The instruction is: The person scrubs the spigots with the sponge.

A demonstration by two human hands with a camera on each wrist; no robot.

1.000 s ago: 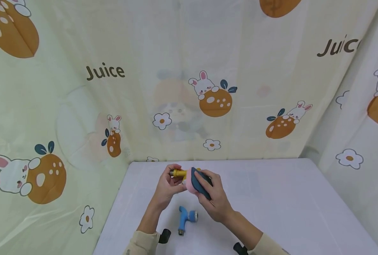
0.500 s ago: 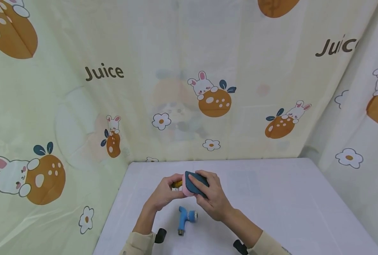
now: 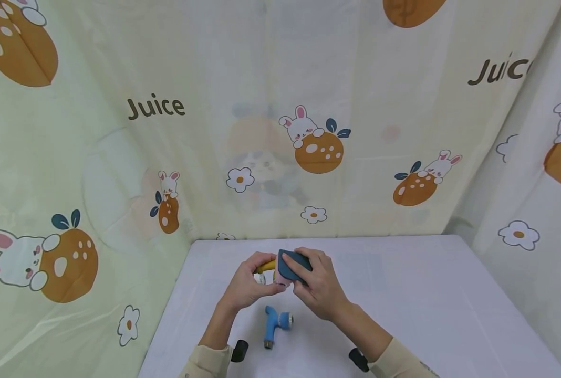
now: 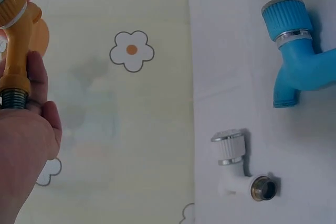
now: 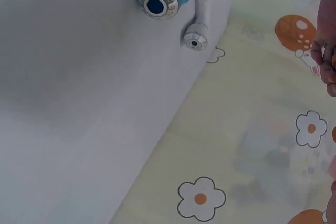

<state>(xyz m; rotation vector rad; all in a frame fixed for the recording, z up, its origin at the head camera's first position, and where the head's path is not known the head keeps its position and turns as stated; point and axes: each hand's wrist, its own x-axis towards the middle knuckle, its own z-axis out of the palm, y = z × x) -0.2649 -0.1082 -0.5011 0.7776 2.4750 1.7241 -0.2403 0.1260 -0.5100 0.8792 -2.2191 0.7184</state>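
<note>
Above the table, my left hand (image 3: 242, 283) grips a yellow faucet (image 4: 20, 51) with a ribbed knob and a threaded metal end. My right hand (image 3: 323, 287) holds a sponge (image 3: 295, 266), pink on one side and dark blue-green on the other. In the head view the sponge covers much of the faucet; whether they touch is hard to see. A blue faucet (image 3: 273, 324) lies on the table below my hands. Beyond it lies a smaller white faucet (image 4: 232, 163), mostly hidden behind my left hand in the head view.
The white table (image 3: 427, 304) extends to the right of my hands. A curtain (image 3: 375, 94) printed with rabbits, oranges and flowers hangs behind the table and along its sides.
The sponge has shifted left, then slightly back right and up. The yellow faucet has turned, so its threaded end no longer shows in the head view. The blue faucet has stayed put.
</note>
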